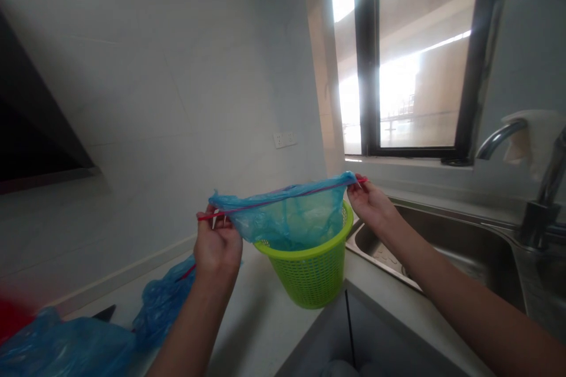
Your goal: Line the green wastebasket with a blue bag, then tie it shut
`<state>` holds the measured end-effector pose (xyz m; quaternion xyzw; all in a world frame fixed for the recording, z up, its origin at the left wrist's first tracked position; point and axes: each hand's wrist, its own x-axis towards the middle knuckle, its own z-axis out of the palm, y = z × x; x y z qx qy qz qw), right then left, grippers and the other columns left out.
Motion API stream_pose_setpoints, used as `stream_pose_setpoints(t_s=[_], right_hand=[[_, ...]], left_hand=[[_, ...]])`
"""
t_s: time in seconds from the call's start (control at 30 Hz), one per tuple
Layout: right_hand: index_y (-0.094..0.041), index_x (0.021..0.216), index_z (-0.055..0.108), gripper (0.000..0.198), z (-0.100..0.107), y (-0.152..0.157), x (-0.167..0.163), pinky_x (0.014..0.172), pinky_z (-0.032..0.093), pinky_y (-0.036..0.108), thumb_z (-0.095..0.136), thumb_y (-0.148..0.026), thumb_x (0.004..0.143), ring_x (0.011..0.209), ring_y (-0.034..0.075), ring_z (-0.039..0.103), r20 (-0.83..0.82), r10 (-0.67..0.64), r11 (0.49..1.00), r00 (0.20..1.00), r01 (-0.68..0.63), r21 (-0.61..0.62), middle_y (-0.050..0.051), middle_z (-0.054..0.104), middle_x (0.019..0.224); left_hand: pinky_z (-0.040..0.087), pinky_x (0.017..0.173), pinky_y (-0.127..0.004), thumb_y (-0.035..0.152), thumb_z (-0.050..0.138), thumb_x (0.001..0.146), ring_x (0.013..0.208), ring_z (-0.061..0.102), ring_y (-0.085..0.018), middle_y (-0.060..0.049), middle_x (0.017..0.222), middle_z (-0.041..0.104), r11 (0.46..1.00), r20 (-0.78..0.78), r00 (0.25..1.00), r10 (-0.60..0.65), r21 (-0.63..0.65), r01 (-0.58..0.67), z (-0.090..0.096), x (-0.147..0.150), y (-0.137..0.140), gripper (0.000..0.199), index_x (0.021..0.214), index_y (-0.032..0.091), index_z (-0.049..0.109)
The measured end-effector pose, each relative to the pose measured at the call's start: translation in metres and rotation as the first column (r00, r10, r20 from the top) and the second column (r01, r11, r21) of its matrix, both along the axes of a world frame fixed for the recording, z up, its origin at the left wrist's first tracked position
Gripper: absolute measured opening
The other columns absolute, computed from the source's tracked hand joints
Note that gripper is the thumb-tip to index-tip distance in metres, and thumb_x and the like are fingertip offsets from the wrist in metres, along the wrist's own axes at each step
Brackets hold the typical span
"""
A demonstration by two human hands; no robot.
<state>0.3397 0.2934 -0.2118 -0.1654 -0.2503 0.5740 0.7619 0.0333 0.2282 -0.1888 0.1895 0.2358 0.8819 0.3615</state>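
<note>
A thin blue plastic bag point(287, 215) with a red drawstring along its top edge is stretched between my two hands. My left hand point(217, 241) grips the left end of the bag's rim, with the red string sticking out past the fingers. My right hand point(368, 200) pinches the right end, where a short bit of red string also shows. The bag's lower part hangs down inside a lime-green plastic basket point(309, 280) with perforated sides. That basket stands upright on the counter near its front edge.
Crumpled blue bags point(165, 300) lie on the white counter point(247, 306) at left, beside a blurred red thing point(15, 312). A steel sink point(455, 241) with a faucet point(504, 135) is at right. A window point(420, 70) and wall socket point(284, 139) are behind.
</note>
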Motion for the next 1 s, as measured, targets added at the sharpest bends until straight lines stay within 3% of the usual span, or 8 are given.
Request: stream_pose_setpoints(t_s=[0.1, 0.23, 0.43, 0.53, 0.67, 0.8, 0.93, 1.0], right_hand=[[-0.024, 0.078, 0.065, 0.018, -0.002, -0.001, 0.002, 0.076, 0.061, 0.03, 0.058, -0.031, 0.093, 0.079, 0.016, 0.07, 0.097, 0.024, 0.998, 0.995, -0.03, 0.055, 0.003, 0.073, 0.084], [-0.02, 0.088, 0.071, 0.058, 0.004, -0.012, 0.004, 0.081, 0.059, 0.035, 0.035, -0.063, 0.098, 0.092, 0.023, 0.071, 0.222, 0.15, 0.985, 0.964, -0.166, 0.055, 0.012, 0.076, 0.098], [-0.01, 0.088, 0.073, 0.082, 0.021, -0.035, -0.002, 0.076, 0.053, 0.033, 0.013, -0.065, 0.1, 0.077, 0.024, 0.069, 0.304, 0.197, 0.98, 0.932, -0.178, -0.088, 0.016, 0.074, 0.078], [-0.01, 0.084, 0.072, 0.078, 0.025, -0.04, -0.004, 0.069, 0.051, 0.03, 0.017, -0.062, 0.102, 0.074, 0.022, 0.067, 0.317, 0.204, 0.979, 0.926, -0.186, -0.087, 0.015, 0.073, 0.075], [-0.017, 0.073, 0.064, 0.045, 0.028, -0.038, -0.002, 0.06, 0.048, 0.025, 0.037, -0.035, 0.105, 0.062, 0.014, 0.062, 0.046, 0.139, 0.988, 0.989, -0.136, -0.072, 0.004, 0.068, 0.065], [-0.02, 0.065, 0.048, 0.041, 0.031, -0.037, 0.003, 0.07, 0.055, 0.028, 0.037, -0.023, 0.104, 0.064, 0.013, 0.063, -0.205, 0.243, 0.967, 0.948, -0.253, -0.023, -0.001, 0.06, 0.059], [-0.02, 0.067, 0.045, 0.041, 0.032, -0.047, 0.004, 0.052, 0.047, 0.023, 0.032, -0.032, 0.105, 0.038, 0.009, 0.033, -0.079, 0.359, 0.933, 0.93, -0.356, 0.055, -0.009, 0.03, 0.044], [-0.021, 0.069, 0.045, 0.037, 0.033, -0.052, 0.001, 0.044, 0.038, 0.022, 0.034, -0.036, 0.101, 0.038, 0.008, 0.023, 0.066, 0.351, 0.933, 0.934, -0.355, 0.064, -0.009, 0.028, 0.047]], left_hand=[[0.056, 0.09, -0.024, 0.033, 0.053, 0.097, 0.098, 0.065, -0.014, -0.004, 0.104, 0.07, 1.0, -0.102, 0.995, 0.004, 0.032, -0.001, -0.004, 0.006, -0.004, 0.02, 0.089, 0.027, 0.07], [0.053, 0.097, -0.027, 0.034, 0.05, 0.098, 0.107, 0.062, -0.015, -0.002, 0.116, 0.069, 0.995, -0.13, 0.991, 0.023, 0.096, -0.011, -0.002, 0.013, -0.013, 0.023, 0.093, 0.027, 0.072], [0.047, 0.104, -0.025, 0.025, 0.056, 0.092, 0.11, 0.062, -0.013, -0.004, 0.106, 0.07, 0.98, -0.106, 0.994, 0.03, 0.199, -0.008, 0.006, 0.01, -0.018, 0.015, 0.089, 0.021, 0.07], [0.049, 0.101, -0.028, 0.016, 0.062, 0.085, 0.109, 0.065, -0.016, -0.004, 0.101, 0.072, 0.979, -0.156, 0.988, 0.0, 0.203, 0.032, 0.008, 0.01, -0.021, 0.007, 0.088, 0.022, 0.064], [0.056, 0.082, -0.028, 0.013, 0.066, 0.08, 0.084, 0.069, -0.015, 0.001, 0.082, 0.07, 0.988, -0.242, 0.97, 0.003, 0.149, 0.035, 0.008, 0.016, -0.026, 0.033, 0.109, 0.026, 0.058], [0.054, 0.064, -0.025, 0.016, 0.068, 0.08, 0.059, 0.063, -0.012, 0.003, 0.08, 0.068, 0.993, -0.519, 0.851, 0.076, 0.12, -0.015, 0.001, 0.027, -0.031, 0.063, 0.136, 0.033, 0.044], [0.054, 0.064, -0.025, 0.009, 0.065, 0.076, 0.06, 0.062, -0.01, 0.002, 0.098, 0.066, 0.994, -0.719, 0.693, 0.05, 0.104, 0.035, -0.004, 0.036, -0.036, 0.081, 0.145, 0.04, 0.035], [0.055, 0.068, -0.026, 0.008, 0.061, 0.076, 0.073, 0.065, -0.012, 0.0, 0.104, 0.065, 0.995, -0.765, 0.642, 0.056, 0.094, 0.025, -0.003, 0.037, -0.038, 0.075, 0.142, 0.038, 0.043]])
